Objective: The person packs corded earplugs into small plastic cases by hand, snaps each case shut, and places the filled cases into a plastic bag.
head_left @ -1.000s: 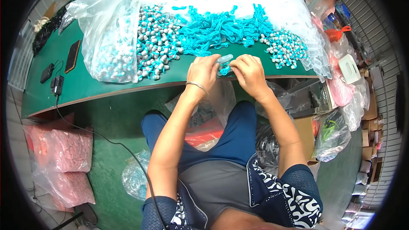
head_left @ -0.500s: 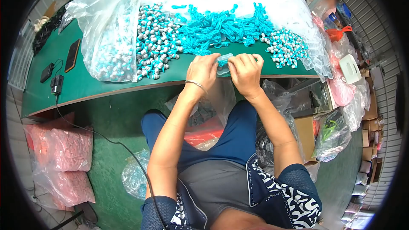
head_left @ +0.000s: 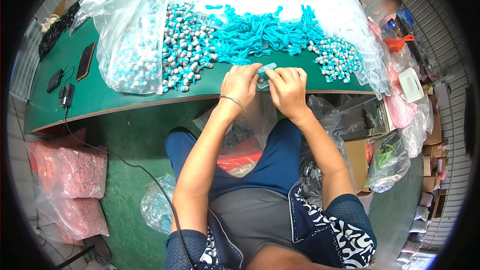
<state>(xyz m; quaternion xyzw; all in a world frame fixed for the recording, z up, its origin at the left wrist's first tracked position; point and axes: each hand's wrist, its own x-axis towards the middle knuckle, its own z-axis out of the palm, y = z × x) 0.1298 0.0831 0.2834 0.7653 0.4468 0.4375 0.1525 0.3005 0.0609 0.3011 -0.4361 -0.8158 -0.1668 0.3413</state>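
Observation:
At the front edge of the table, my left hand point(head_left: 239, 86) grips a small clear plastic case point(head_left: 267, 68) by its left side, fingers closed. My right hand point(head_left: 288, 90) pinches the same case from the right, thumb and forefinger together at its edge. A bit of blue shows through the case, but most of its contents are hidden by my fingers. Just behind my hands lies a heap of turquoise cord loops point(head_left: 260, 32). Grey-and-white striped beads with turquoise ends point(head_left: 187, 45) are piled to the left, and a smaller pile of similar pieces point(head_left: 339, 59) lies to the right.
A clear bag point(head_left: 132, 60) full of beaded pieces stands on the green table point(head_left: 55, 107), near a phone point(head_left: 86, 62) and a black adapter point(head_left: 66, 95). Clear cases point(head_left: 375, 72) are heaped at the right. A cable point(head_left: 130, 164) runs across my left side. Another person point(head_left: 388, 10) is far right.
The clear case has tilted slightly between my hands, and less blue shows in it. My right fingers have shifted a little along its edge. The piles look unchanged.

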